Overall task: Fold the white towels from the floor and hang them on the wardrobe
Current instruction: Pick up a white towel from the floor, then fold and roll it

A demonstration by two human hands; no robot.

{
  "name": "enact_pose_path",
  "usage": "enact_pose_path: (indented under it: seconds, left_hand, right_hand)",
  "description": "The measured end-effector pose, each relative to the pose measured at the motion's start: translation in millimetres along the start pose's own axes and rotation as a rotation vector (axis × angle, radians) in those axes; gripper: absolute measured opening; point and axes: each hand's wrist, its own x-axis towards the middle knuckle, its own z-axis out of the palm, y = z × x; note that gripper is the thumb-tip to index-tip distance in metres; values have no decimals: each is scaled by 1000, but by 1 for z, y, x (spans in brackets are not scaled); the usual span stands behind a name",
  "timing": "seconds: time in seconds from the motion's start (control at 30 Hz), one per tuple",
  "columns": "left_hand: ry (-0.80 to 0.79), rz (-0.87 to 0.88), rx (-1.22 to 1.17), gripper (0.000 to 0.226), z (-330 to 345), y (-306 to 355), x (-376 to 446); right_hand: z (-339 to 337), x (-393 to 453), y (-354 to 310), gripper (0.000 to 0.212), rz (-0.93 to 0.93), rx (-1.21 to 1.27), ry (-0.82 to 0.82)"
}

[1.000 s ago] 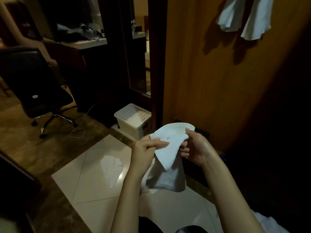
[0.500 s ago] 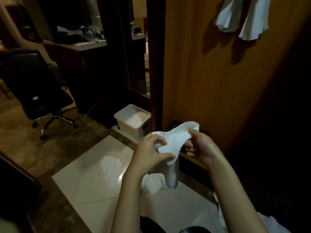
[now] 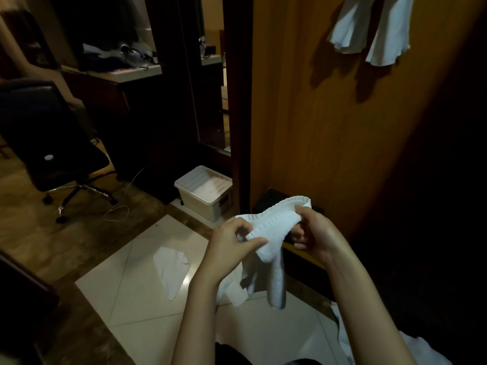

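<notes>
- Towel (image 3: 274, 230), white with a ribbed hem, bunched at lower centre, tail hanging.
- Left hand (image 3: 232, 248) pinches its near edge; right hand (image 3: 313, 233) grips the far corner.
- Another white towel (image 3: 171, 270) lies on the floor tiles (image 3: 126, 299), left of the hands.
- Two hung towels (image 3: 369, 27) on the wardrobe door (image 3: 329, 127), upper right.

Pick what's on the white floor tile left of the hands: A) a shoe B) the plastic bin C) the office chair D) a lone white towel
D: a flat white towel lies on the tile left of the left hand; the bin and chair sit farther back.
</notes>
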Motion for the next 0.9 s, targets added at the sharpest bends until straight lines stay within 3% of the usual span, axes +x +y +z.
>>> enact_pose_path:
  seconds: [0.1,0.27,0.37,0.47,0.73,0.9]
  left_hand:
    - [29,34,-91,16,-2,2,-2]
    - [-61,107,-42,15,-3,2,-2]
    - [-171,132,60,17,1,5,-3]
    - [-176,125,95,20,2,6,-2]
    - [-107,80,70,20,0,-5,0]
    - [-50,32,-1,25,1,-7,-2]
  right_hand:
    - [-2,0,0,46,-6,-281,78]
    - [-5,4,10,30,6,-877,374]
    - [-7,5,17,25,21,-1075,546]
    - [-17,9,23,23,-18,-1102,599]
    - [-36,0,3,23,-83,-839,399]
    - [-41,-12,-5,23,-113,-866,357]
